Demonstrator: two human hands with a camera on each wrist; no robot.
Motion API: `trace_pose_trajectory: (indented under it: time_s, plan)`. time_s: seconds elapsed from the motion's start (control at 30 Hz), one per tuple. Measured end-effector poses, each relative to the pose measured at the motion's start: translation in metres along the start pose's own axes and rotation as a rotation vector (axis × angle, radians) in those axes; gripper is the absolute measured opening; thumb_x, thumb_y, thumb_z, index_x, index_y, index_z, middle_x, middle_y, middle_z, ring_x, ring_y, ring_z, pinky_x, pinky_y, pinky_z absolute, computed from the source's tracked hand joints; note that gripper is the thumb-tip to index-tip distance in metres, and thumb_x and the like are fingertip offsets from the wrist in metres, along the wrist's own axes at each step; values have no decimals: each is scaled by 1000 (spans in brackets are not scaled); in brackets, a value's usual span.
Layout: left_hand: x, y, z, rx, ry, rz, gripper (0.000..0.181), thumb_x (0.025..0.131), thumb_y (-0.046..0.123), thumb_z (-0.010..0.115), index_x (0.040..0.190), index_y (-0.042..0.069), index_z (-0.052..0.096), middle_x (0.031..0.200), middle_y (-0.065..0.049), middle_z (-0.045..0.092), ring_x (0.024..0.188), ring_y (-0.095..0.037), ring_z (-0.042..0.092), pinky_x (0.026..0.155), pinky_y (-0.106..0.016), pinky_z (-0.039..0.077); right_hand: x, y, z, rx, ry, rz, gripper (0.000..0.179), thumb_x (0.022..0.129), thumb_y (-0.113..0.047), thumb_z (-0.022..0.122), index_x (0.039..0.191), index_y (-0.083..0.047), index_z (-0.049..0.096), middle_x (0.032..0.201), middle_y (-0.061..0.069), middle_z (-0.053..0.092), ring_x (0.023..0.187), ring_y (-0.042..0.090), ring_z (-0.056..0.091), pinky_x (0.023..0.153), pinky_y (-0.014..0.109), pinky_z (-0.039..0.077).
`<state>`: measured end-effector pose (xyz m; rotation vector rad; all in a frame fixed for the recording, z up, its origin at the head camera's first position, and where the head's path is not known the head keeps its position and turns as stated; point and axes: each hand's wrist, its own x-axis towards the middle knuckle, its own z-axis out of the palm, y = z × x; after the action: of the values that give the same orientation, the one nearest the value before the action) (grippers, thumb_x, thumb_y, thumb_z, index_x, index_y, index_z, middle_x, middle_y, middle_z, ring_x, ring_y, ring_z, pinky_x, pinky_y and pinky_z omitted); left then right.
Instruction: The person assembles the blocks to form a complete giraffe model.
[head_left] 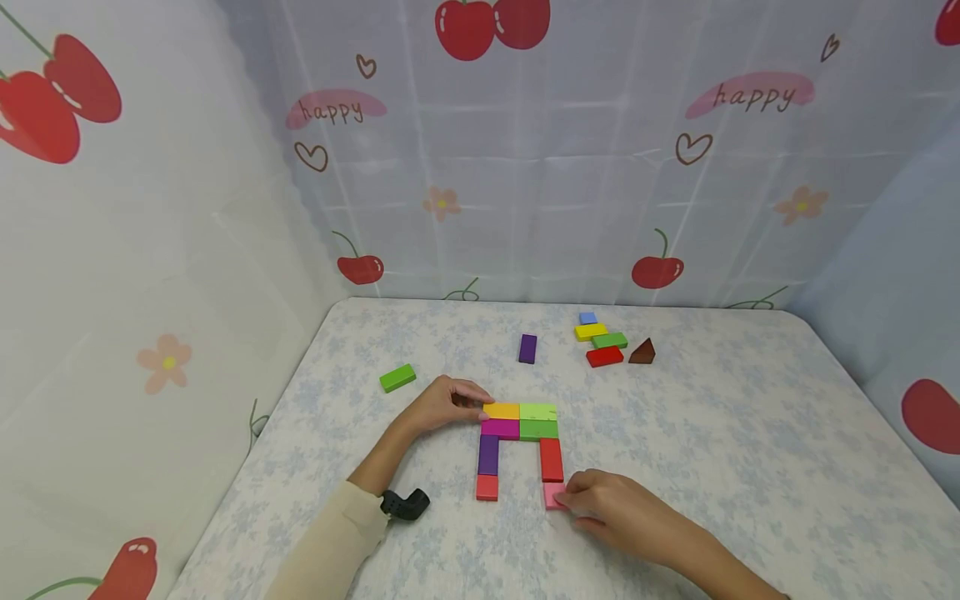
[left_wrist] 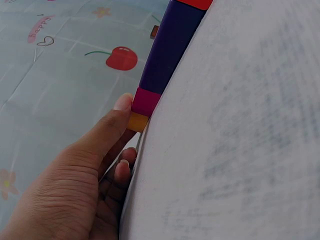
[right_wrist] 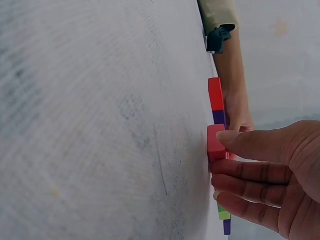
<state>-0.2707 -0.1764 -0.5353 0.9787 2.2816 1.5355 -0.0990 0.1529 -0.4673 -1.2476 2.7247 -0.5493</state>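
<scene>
Flat blocks form an arch-like layout on the table. My left hand (head_left: 448,403) grips the left end of its top rows, thumb by the magenta block (head_left: 500,429) and index finger at the far edge of the orange-yellow block (head_left: 501,411). Beside these lie a light green block (head_left: 538,412) and a green block (head_left: 538,429). The left leg is a purple block (head_left: 488,455) above a light red block (head_left: 487,487). In the right leg, a red block (head_left: 551,460) meets a pink block (head_left: 552,497), which my right hand (head_left: 618,510) pinches at its near right corner.
A loose green block (head_left: 397,377) lies at the left and a dark purple one (head_left: 527,349) behind the layout. At the back right sit blue (head_left: 588,318), yellow (head_left: 591,332), green (head_left: 610,340) and red (head_left: 604,357) blocks and a brown triangular block (head_left: 642,352). Printed curtains surround the table.
</scene>
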Motion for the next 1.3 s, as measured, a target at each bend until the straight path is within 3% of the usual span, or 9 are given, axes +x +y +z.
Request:
trace_pose_trajectory:
  time_s: [0.33,1.3]
  plan:
    - [-1,3,-1,2,-1,-13,28,86,10,82,114,14,80,111,2,75,91,-16,64,76,-26,52,3,2,2,21,-22,29,34,84,-16,84,116,-9,78,108,-5,68,97,8,63,79,25,56]
    - [0,2,0,4,4,0,27,86,9,82,113,12,80,110,-1,75,89,-14,64,74,-25,51,7,-3,-3,24,-54,114,38,87,-25,81,121,-9,76,106,-3,70,95,8,64,81,31,57]
